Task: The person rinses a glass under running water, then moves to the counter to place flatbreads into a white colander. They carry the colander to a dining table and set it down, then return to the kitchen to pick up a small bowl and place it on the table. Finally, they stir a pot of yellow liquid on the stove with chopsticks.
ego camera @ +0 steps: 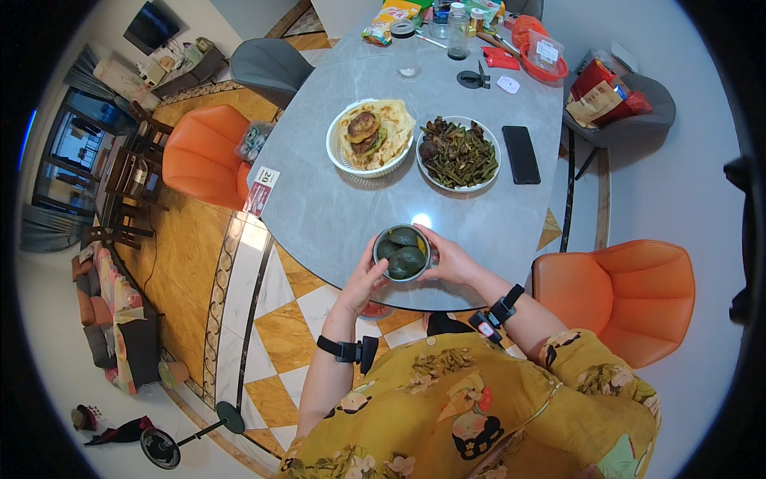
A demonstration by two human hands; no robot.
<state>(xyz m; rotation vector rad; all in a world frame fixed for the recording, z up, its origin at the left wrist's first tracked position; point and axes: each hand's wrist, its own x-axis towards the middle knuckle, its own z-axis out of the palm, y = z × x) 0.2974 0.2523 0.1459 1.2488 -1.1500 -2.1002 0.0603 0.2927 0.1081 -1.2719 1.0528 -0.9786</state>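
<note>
Between my two hands is a small round bowl (375,250) with several dark green, glossy rounded pieces (407,261) in it; I cannot tell what food they are. My left hand (363,278) grips the bowl's left side, its thumb at the rim. On the opposite side, my right hand (450,258) curls around the wall. The bowl is over the near edge of the grey table (335,239); whether it touches the top is hidden. Beyond it are a white basket (371,173) of flatbread (392,129) with browned patties (363,127), and a plate (459,189) of cooked green beans (461,155).
A black phone (521,154) lies right of the plate. Farther back stand a glass jar (405,51), a bottle (458,33), a red basket (543,70) and several packets (395,18). Orange chairs (203,155) flank the table, one at near right (643,293). A printed card (261,190) overhangs the left edge.
</note>
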